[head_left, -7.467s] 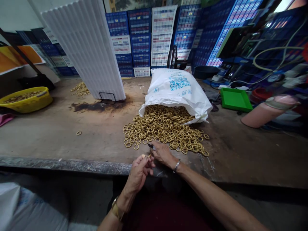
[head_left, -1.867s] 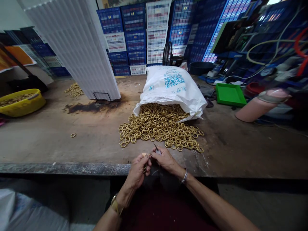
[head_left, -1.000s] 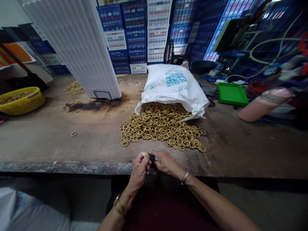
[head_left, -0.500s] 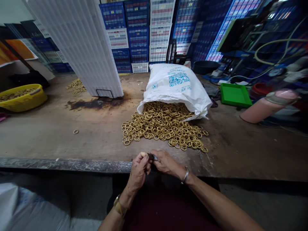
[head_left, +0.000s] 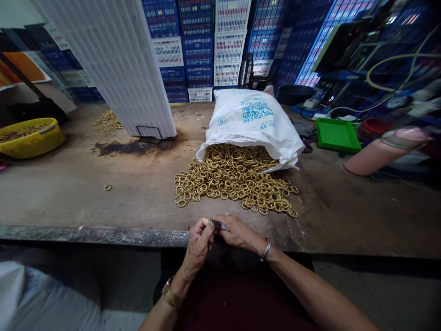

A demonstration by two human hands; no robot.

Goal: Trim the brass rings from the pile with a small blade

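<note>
Both hands meet at the table's front edge, below a heap of brass-coloured rings [head_left: 234, 179] spilling from a white sack [head_left: 251, 117]. My right hand [head_left: 236, 232] is closed around a small dark tool [head_left: 219, 225] with a greyish end. My left hand [head_left: 200, 239] is closed in a pinch at the tool's left end; what its fingers hold is too small and hidden to name. A single ring [head_left: 108, 187] lies apart on the left of the table.
A yellow basin [head_left: 32, 138] of rings stands far left, near a small ring pile [head_left: 107, 121]. A tall white panel stack [head_left: 120, 69] stands in a black wire holder [head_left: 149, 133]. On the right are a green tray [head_left: 337, 134] and a pink bottle [head_left: 382, 151].
The view has shifted very slightly. Both hands keep nearly the same place and grip, with only a small change in my left hand's fingers.
</note>
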